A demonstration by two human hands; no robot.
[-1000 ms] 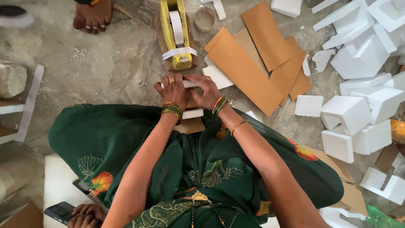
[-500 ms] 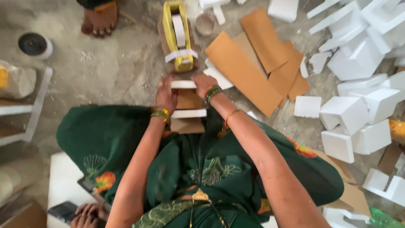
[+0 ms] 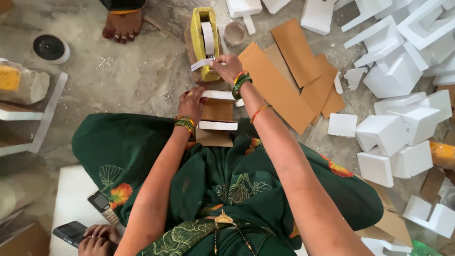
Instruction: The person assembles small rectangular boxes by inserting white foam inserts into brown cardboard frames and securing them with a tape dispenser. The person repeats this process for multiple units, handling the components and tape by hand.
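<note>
Right hand: right hand (image 3: 226, 66) reaches forward to the yellow tape dispenser (image 3: 204, 42), fingers pinched narrow on the loose end of the white tape strip (image 3: 201, 64) at the dispenser's near end.
Left hand: left hand (image 3: 192, 103) rests on the left edge of the cardboard-and-foam bundle (image 3: 217, 118), fingers curled over it and steadying it; it is closed on the bundle's side, not lifted.
Bundle position: on the floor (image 3: 118, 80) just in front of the person's lap, touching the green garment (image 3: 142, 151) at its near end.
Bundle build: brown card with two white foam strips across it, one far, one near.
Key relation: dispenser lies directly beyond the bundle, just beside its far edge; tape end sits above and ahead of the far foam strip.
Long axis: dispenser runs away from the person, in line with the bundle; foam strips run crosswise, left to right.
Nearer hand: right to the tape, left to the bundle.
Surroundings: loose brown card sheets (image 3: 284, 71) to the right, white foam blocks (image 3: 393, 132) farther right, well apart from both hands.
Other person: a second person's hand (image 3: 97, 237) holds a phone at lower left.
</note>
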